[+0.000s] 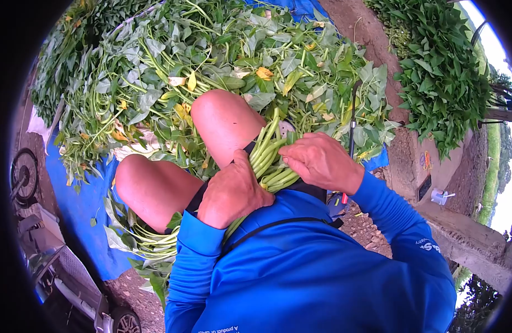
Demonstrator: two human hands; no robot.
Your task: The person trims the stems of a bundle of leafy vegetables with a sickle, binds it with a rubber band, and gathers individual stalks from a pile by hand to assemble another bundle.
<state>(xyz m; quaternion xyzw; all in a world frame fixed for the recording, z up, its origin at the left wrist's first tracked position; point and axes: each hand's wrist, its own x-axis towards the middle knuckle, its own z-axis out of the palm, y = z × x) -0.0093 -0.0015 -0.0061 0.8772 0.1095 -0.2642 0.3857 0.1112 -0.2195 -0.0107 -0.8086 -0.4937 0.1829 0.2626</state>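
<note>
My left hand (233, 191) was clamped round a bundle of green stems (265, 158) in the centre of the frame, the thumb lying over the stems and pointing toward the top. The bundle lay over my lap, between my two hands, its stem ends fanning upward beside my right knee (225, 122). My right hand (321, 162) was just to the right of it, fingers curled in and thumb drawn against them, the tips at the bundle's right edge; I could not tell whether they pinched a stem. My left knee (153, 186) was bent at centre left, and more stems trailed below it, by my blue shirt (306, 266).

A broad heap of leafy greens (172, 61), flecked with yellow leaves, filled the top of the frame, with a blue tarp (81, 200) showing along its left side. A thin dark rod (352, 119) with a bent top stood right of centre. Darker greens (439, 72) were piled at upper right, and a white cup (440, 196) sat below them, next to a black flat object (424, 187). A wheel (24, 176) showed at far left.
</note>
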